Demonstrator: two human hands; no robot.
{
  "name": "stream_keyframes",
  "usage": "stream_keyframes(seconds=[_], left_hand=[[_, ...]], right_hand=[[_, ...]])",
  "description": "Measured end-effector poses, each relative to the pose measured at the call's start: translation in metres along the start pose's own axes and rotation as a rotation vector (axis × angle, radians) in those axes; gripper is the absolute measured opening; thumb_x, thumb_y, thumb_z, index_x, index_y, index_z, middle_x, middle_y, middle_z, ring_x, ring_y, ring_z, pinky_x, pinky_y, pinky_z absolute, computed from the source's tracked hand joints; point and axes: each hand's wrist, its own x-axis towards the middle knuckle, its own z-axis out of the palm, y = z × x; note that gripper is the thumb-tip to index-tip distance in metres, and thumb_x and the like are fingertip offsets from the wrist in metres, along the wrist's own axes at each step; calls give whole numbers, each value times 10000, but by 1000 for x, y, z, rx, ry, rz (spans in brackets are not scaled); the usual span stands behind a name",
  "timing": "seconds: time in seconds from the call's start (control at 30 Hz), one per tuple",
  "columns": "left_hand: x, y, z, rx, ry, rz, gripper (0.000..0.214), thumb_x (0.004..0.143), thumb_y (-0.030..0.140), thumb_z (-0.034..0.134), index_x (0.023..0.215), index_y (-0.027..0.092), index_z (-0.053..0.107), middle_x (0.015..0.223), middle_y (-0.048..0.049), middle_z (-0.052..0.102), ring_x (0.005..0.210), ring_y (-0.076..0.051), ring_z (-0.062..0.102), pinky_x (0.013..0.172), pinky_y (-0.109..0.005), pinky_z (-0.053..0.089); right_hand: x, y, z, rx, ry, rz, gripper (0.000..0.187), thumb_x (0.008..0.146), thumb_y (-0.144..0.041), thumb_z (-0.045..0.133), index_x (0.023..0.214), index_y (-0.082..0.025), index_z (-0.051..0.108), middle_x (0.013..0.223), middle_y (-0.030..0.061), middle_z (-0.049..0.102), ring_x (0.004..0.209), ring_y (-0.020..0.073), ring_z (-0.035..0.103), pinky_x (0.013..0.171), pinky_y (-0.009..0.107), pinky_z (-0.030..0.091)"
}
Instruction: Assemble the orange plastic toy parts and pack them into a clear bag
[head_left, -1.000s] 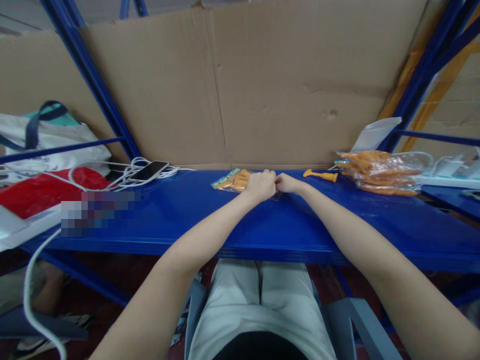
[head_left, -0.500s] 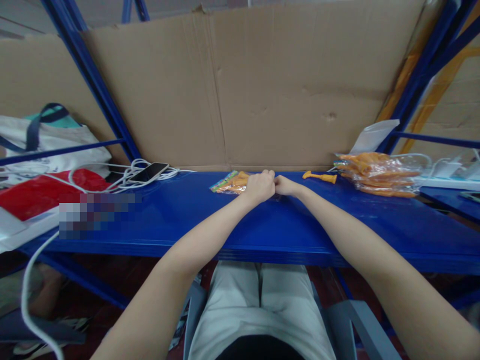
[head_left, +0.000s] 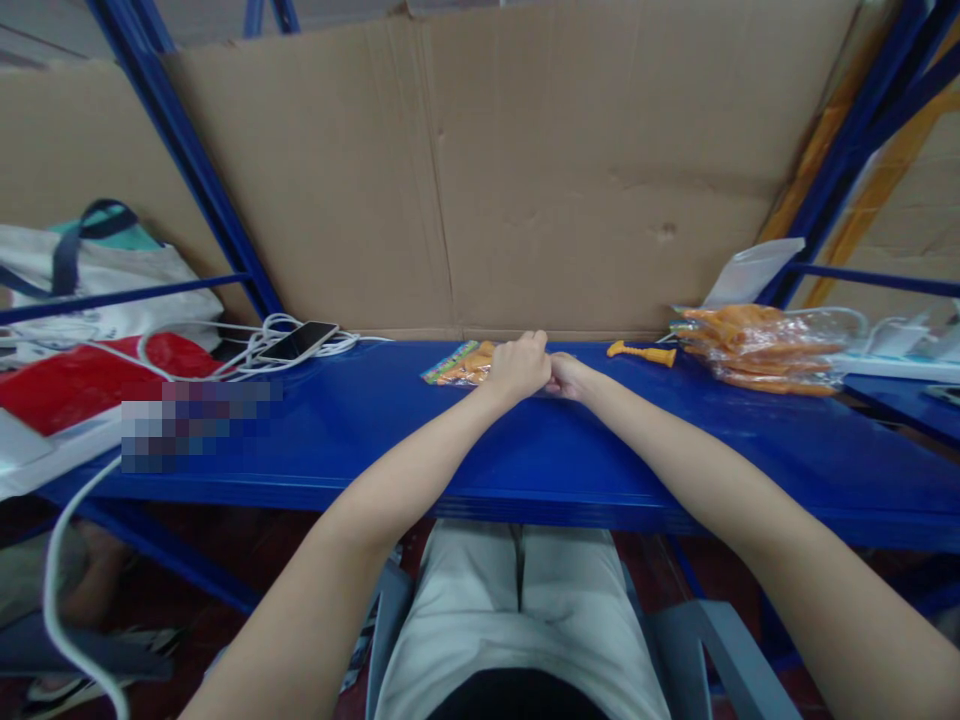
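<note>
A clear plastic packet [head_left: 459, 366] with a colourful header and orange pieces inside lies on the blue table, its right part hidden under my hands. My left hand [head_left: 520, 364] is closed over the packet's right end. Right beside it, touching or nearly so, my right hand [head_left: 568, 377] is closed with its fingers curled at the packet's edge; what lies between the fingertips is hidden. To the right of my hands rests a loose orange toy hammer-like piece [head_left: 642, 353].
A stack of bagged orange items [head_left: 757, 350] stands at the right by a white power strip [head_left: 900, 367]. On the left lie a phone [head_left: 300, 342] on coiled white cables, a red bag [head_left: 112, 380] and a cloth tote [head_left: 112, 290]. Cardboard [head_left: 562, 170] walls the back.
My right hand has turned a little, showing more of its curled fingers beside the left. The packet stays in place; the view has shifted slightly.
</note>
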Motion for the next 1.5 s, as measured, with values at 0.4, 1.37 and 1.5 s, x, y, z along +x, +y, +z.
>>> stream_keyframes(seconds=[0.4, 1.37, 1.5], left_hand=[[0, 1, 1, -36, 16, -1, 285, 918, 196, 353, 1099, 154, 569, 1107, -130, 637, 1003, -247, 648, 837, -344, 478], [39, -128, 47, -418, 99, -521, 216, 895, 250, 421, 1007, 179, 591, 1171, -94, 651, 1118, -192, 576, 934, -285, 419], [39, -131, 53, -417, 82, -489, 227, 888, 229, 466, 1071, 156, 579, 1207, -110, 636, 1155, -187, 563, 964, -269, 404]], right_hand=[[-5, 3, 10, 105, 18, 78, 341, 966, -287, 460, 654, -213, 345, 374, -95, 351, 307, 37, 282, 335, 132, 225], [-11, 1, 6, -284, -113, 34, 166, 781, -73, 574, 691, -181, 485, 432, -64, 470, 322, 26, 288, 327, 147, 166], [-11, 2, 4, -268, -124, 11, 172, 779, -79, 596, 683, -174, 490, 439, -77, 430, 321, 23, 290, 326, 153, 180]])
